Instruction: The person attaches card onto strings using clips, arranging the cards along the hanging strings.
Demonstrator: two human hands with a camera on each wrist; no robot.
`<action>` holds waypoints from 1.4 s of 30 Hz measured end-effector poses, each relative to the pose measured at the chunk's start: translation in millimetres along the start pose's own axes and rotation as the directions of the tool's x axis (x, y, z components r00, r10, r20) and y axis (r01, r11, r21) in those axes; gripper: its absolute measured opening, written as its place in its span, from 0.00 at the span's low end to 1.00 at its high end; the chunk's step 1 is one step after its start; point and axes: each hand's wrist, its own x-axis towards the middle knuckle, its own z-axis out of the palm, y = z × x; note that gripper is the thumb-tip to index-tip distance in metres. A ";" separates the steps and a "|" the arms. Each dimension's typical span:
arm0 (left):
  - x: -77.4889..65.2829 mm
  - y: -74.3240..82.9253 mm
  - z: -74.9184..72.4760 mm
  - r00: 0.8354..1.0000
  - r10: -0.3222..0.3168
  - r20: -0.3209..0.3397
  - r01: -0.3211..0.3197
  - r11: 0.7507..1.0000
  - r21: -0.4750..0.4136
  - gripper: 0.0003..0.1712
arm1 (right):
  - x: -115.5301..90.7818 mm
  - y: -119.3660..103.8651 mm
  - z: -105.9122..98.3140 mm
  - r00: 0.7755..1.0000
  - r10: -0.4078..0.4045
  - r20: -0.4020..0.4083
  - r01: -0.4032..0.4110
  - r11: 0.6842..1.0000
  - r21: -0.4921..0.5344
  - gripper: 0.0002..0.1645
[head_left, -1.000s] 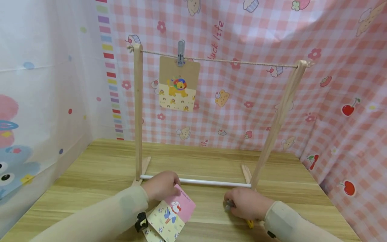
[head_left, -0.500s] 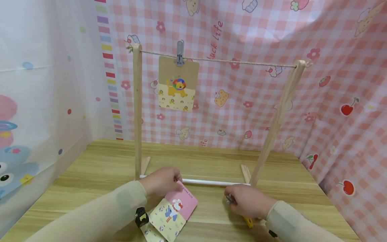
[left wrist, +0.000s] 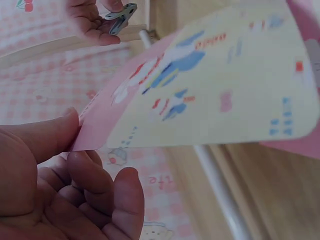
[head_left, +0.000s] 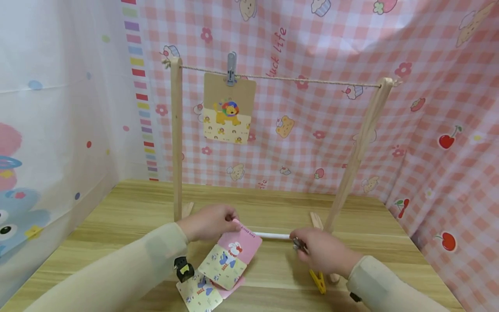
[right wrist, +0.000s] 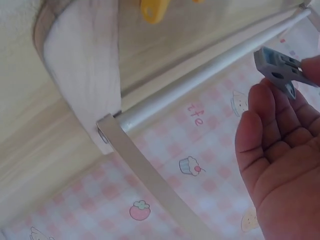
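Note:
My left hand [head_left: 210, 223] pinches the top corner of a pink and cream card [head_left: 230, 255] with a rabbit on it, tilted above the table. In the left wrist view, the thumb and a finger hold the card's pink corner [left wrist: 90, 135]. Under it, a similar card [head_left: 199, 294] lies on the table. My right hand [head_left: 327, 251] grips a grey clothes peg [right wrist: 275, 67] near the white rod [head_left: 273, 235]. A yellow peg [head_left: 319, 282] lies just below this hand. A lion card [head_left: 228, 125] hangs from the rope [head_left: 312, 80] by another grey peg [head_left: 231, 69].
The wooden left post [head_left: 176, 130] and right post [head_left: 358, 160] hold the rope, with the white rod between them low down. A checked pink cloth [head_left: 296, 164] hangs behind the wooden table [head_left: 273, 203]. A white curtain [head_left: 78, 143] is on the left.
My left hand has lifted the upper rabbit card up and to the right, uncovering more of the card beneath. My right hand has risen slightly with the grey peg, showing more of the yellow peg.

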 end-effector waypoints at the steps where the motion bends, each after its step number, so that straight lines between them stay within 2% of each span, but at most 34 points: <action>1: 0.4 1.6 -1.8 1.000 0.003 -0.002 -0.003 1.000 -0.008 0.07 | 0.2 -0.6 -1.5 1.000 -0.002 -0.015 0.002 1.000 -0.005 0.16; 6: 3.3 10.1 -8.8 0.999 0.034 -0.038 -0.034 0.999 -0.003 0.08 | 1.4 -2.9 -8.9 0.995 -0.024 -0.095 0.024 1.000 -0.003 0.16; 11: 6.7 18.3 -13.4 0.994 0.076 -0.082 -0.076 0.997 0.010 0.07 | 2.7 -3.9 -16.9 0.980 -0.048 -0.192 0.041 0.998 -0.039 0.16; 17: 10.4 27.8 -17.7 0.980 0.151 -0.127 -0.152 0.988 0.007 0.06 | 3.5 -7.2 -29.9 0.963 -0.037 -0.267 0.027 0.999 -0.040 0.17; 23: 13.2 37.9 -21.2 0.960 0.216 -0.179 -0.220 0.975 -0.003 0.06 | 6.5 -11.7 -44.9 0.935 -0.052 -0.350 0.047 0.999 -0.022 0.14; 30: 17.0 51.9 -25.6 0.923 0.272 -0.270 -0.276 0.961 0.024 0.06 | 10.7 -18.8 -61.2 0.902 -0.086 -0.424 0.073 0.996 -0.048 0.12; 34: 20.1 59.7 -30.8 0.902 0.296 -0.314 -0.294 0.954 0.054 0.07 | 13.1 -21.9 -69.8 0.880 -0.113 -0.462 0.088 0.993 -0.075 0.12; 39: 23.7 68.9 -36.6 0.889 0.307 -0.338 -0.301 0.951 0.073 0.09 | 13.9 -26.5 -80.6 0.847 -0.134 -0.514 0.099 0.990 -0.096 0.12; 42: 24.5 74.6 -39.2 0.878 0.319 -0.356 -0.309 0.947 0.086 0.08 | 14.4 -29.1 -86.6 0.819 -0.156 -0.552 0.112 0.987 -0.113 0.14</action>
